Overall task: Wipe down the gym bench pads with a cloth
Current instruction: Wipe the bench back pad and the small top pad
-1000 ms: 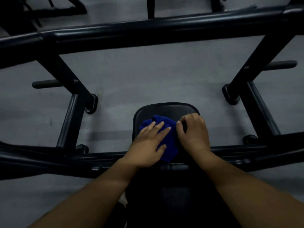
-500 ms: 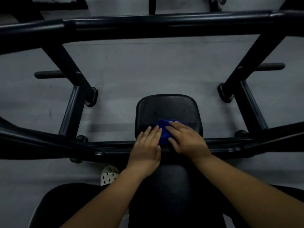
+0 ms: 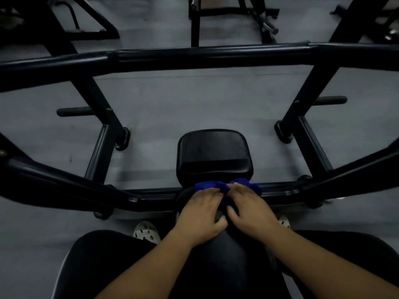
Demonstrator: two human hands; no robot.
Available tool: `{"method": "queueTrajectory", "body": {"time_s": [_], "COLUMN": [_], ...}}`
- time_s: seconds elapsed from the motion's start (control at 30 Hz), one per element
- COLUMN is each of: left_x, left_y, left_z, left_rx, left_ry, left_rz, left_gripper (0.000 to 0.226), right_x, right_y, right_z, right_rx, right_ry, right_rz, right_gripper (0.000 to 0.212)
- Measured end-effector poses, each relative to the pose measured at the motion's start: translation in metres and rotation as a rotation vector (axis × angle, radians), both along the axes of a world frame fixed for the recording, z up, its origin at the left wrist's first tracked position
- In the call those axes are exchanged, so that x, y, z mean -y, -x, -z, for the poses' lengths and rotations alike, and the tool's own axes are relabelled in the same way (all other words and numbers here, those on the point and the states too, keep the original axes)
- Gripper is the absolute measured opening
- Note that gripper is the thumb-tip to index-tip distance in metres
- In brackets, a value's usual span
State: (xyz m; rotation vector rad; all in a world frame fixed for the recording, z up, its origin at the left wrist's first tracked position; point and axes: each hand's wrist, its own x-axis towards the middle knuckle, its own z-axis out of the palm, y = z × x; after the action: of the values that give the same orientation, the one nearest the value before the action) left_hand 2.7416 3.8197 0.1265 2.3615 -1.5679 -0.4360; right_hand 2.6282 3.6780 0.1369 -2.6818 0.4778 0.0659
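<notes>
A crumpled blue cloth (image 3: 206, 185) lies across the gap between the small black seat pad (image 3: 212, 154) and the far end of the long black bench pad (image 3: 224, 266) that runs toward me between my legs. My left hand (image 3: 200, 214) and my right hand (image 3: 251, 210) sit side by side on that far end. Both have fingers curled over the bunched cloth and hold it against the pad. Most of the cloth is hidden under my fingers; only its far edge shows. The seat pad beyond is bare.
A black steel frame surrounds the bench: a thick crossbar (image 3: 194, 59) ahead, slanted bars low on the left (image 3: 64, 182) and right (image 3: 356, 169), and side pegs (image 3: 75, 112). White perforated shoes (image 3: 146, 231) stand on the grey floor. Other machines (image 3: 228, 9) stand further back.
Both hands drew the cloth back toward me, off the small seat pad and onto the end of the long pad. The fingers went from flat to curled.
</notes>
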Motion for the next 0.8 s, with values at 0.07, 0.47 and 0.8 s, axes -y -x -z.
{"method": "queueTrajectory", "body": {"time_s": [0.07,0.47,0.8], "left_x": [-0.01,-0.031,-0.016], "left_y": [0.003,0.009,0.02], "left_z": [-0.001,-0.007,0.02], "left_rx": [0.014,-0.054,0.155], "left_ry": [-0.05,0.055,-0.213], "left_rz": [0.054,-0.129,-0.186], "left_gripper": [0.071,0.046,0.07], "right_x": [0.011,-0.005,-0.03], "right_y": [0.002,0.025,0.01], "right_z": [-0.009,-0.005,0.021], "right_rx": [-0.058,0.013,-0.193], "right_ry": [0.106,0.113,0.144], "right_rz": [-0.056,0.053,0.104], "right_gripper": [0.038,0.05,0.088]}}
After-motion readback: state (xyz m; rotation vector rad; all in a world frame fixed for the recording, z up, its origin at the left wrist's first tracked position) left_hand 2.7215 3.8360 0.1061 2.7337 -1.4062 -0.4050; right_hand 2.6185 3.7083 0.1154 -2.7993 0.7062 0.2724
